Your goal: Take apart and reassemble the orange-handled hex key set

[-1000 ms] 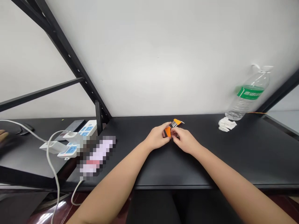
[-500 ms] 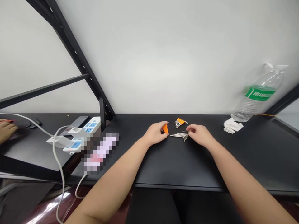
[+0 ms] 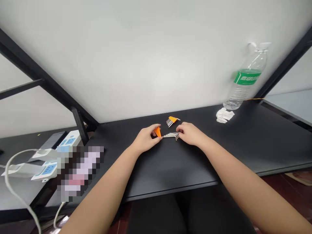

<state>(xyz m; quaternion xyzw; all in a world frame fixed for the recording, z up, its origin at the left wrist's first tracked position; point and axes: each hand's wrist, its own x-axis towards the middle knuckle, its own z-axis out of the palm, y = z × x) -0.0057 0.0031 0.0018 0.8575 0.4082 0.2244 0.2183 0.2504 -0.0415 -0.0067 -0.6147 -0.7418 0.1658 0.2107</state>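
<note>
Left of the loose hex keys [image 3: 172, 135]: left hand [image 3: 144, 139], thumb and fingers closed on one orange hex-key holder [image 3: 158, 132]. Beyond the loose hex keys, on the black table [image 3: 156, 169]: one filled orange holder [image 3: 173, 120]. At their right end: right hand [image 3: 190, 133], fingers curled, its grip unclear; farther right, crumpled tissue [image 3: 224, 115] beside a clear plastic bottle [image 3: 245, 78].

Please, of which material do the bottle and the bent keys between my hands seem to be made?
The bent keys: probably steel, smooth and silvery, judging by their metallic shine. The bottle: most likely thin, glossy plastic, see-through with ribs below its green label.
</note>
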